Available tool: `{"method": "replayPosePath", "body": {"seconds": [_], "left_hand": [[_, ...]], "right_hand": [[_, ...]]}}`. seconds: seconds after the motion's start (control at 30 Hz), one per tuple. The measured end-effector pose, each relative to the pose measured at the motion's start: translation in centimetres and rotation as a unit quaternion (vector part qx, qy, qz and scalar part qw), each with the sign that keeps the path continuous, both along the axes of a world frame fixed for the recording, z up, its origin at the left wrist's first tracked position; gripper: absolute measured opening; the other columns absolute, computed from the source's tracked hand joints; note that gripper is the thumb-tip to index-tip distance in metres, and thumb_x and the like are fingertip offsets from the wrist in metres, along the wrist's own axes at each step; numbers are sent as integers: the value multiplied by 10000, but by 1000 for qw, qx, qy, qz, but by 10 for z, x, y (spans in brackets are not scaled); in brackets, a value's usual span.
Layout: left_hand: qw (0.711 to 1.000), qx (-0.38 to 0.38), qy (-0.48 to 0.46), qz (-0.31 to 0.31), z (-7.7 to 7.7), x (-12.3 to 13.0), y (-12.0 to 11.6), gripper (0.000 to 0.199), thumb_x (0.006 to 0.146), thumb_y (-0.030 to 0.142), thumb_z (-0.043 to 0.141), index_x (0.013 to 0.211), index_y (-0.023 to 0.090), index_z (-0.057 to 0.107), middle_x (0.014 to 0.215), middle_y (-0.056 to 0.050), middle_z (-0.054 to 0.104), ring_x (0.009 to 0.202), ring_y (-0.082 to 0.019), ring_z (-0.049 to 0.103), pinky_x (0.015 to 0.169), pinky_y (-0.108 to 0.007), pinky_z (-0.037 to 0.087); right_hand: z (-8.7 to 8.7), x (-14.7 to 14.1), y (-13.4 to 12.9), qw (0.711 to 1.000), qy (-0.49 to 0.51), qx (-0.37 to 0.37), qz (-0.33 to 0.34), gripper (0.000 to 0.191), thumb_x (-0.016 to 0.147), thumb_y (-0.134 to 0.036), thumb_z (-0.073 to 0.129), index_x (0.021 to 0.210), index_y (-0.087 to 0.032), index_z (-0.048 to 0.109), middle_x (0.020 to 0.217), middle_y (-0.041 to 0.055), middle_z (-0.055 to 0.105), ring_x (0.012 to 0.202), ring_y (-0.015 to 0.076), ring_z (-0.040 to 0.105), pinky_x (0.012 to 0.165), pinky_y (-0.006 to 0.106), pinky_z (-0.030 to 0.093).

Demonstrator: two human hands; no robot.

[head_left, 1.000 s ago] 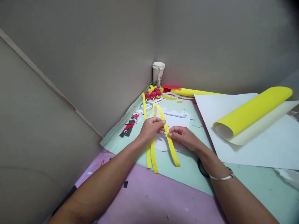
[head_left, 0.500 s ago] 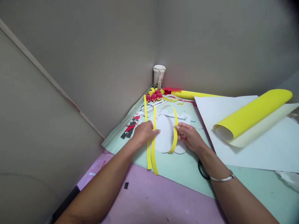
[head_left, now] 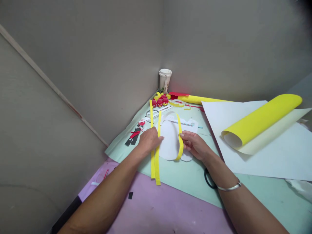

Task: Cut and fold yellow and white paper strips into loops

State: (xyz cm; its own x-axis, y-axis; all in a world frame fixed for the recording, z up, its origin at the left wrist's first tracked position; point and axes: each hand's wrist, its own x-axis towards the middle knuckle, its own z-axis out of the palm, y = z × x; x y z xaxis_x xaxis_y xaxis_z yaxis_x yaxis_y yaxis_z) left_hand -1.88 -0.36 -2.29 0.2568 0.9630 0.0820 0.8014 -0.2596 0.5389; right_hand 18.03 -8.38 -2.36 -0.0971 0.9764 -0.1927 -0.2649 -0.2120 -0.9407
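Observation:
My left hand is closed with its thumb stretched across a yellow corrugated paper strip. A second yellow strip runs alongside under the same hand; the curled fingers are mostly hidden. Between thumb and fingers, my right hand pinches another yellow corrugated strip, which bows in a curve over a white paper cutout. A patterned pencil-like stick lies across the far part of the white paper.
Behind stand a lidded paper cup and several red and yellow ornaments. Black and red scraps lie left. Dark scissor handles sit by my right wrist. A yellow paper roll rests on a white sheet at right.
The strip under my left thumb has swung slightly left, closer to the strip beside it. My right hand has shifted a little left with its curved strip.

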Motion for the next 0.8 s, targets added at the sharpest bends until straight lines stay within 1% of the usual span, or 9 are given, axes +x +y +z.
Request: {"method": "replayPosePath", "body": {"seconds": [0.07, 0.2, 0.3, 0.4, 0.47, 0.53, 0.63, 0.7, 0.8], "left_hand": [[1000, -6, 26, 1, 3, 1, -1, 167, 697, 326, 701, 732, 209, 586, 761, -133, 673, 775, -326, 654, 684, -340, 416], [998, -13, 61, -4, 13, 1, -4, 16, 741, 208, 598, 740, 193, 595, 794, -142, 685, 783, -305, 653, 666, -324, 402], [997, 11, 74, -7, 21, 4, -9, 93, 798, 199, 522, 822, 196, 611, 842, -132, 694, 799, -293, 650, 653, -321, 391], [996, 50, 76, -17, 27, 12, -19, 157, 850, 230, 470, 911, 212, 614, 860, -101, 700, 791, -275, 647, 635, -315, 385], [994, 65, 78, -47, 29, 20, -27, 162, 866, 236, 464, 928, 219, 613, 881, -86, 700, 790, -259, 649, 636, -306, 388], [990, 76, 89, -84, 30, 29, -35, 164, 877, 239, 460, 928, 215, 614, 904, -85, 696, 796, -246, 652, 648, -299, 397], [980, 99, 90, -144, 33, 38, -43, 179, 895, 252, 441, 942, 215, 610, 934, -71, 692, 810, -238, 657, 650, -292, 408], [977, 101, 74, -175, 36, 42, -45, 179, 896, 264, 442, 942, 221, 610, 938, -59, 693, 819, -235, 659, 650, -289, 416], [981, 56, 11, -184, 39, 46, -41, 159, 872, 273, 476, 948, 221, 606, 873, -43, 695, 811, -229, 658, 668, -288, 430]], "right_hand": [[1, -1, 0, 1000, 11, 0, 11, 297, 730, -431, 731, 700, -193, 555, 568, -40, 506, 472, 81, 374, 443, 227, 254], [1, -2, -1, 999, 21, 0, 24, 280, 739, -412, 731, 698, -186, 572, 574, -28, 523, 477, 83, 376, 437, 225, 227], [0, -3, -1, 999, 28, 4, 19, 259, 739, -394, 740, 702, -183, 594, 600, -23, 542, 495, 83, 391, 441, 221, 243], [-1, -4, 0, 999, 37, 14, 5, 239, 742, -394, 750, 743, -185, 632, 696, -4, 598, 568, 96, 457, 498, 221, 336], [-2, -5, 0, 998, 54, 20, -1, 248, 744, -409, 755, 784, -185, 657, 763, 13, 632, 644, 118, 513, 578, 240, 406], [-4, -5, 1, 997, 71, 29, -5, 264, 735, -419, 767, 797, -182, 668, 759, 13, 635, 658, 127, 527, 610, 254, 423], [-6, -5, 3, 995, 79, 46, -25, 282, 717, -436, 780, 767, -185, 663, 691, -5, 610, 601, 120, 502, 574, 253, 405], [-6, -5, 4, 994, 82, 51, -44, 284, 713, -443, 782, 766, -193, 660, 664, -11, 603, 589, 128, 507, 567, 260, 406], [-5, -4, 5, 990, 94, 55, -85, 273, 717, -430, 784, 798, -192, 676, 636, -13, 591, 568, 127, 501, 540, 257, 399]]}}
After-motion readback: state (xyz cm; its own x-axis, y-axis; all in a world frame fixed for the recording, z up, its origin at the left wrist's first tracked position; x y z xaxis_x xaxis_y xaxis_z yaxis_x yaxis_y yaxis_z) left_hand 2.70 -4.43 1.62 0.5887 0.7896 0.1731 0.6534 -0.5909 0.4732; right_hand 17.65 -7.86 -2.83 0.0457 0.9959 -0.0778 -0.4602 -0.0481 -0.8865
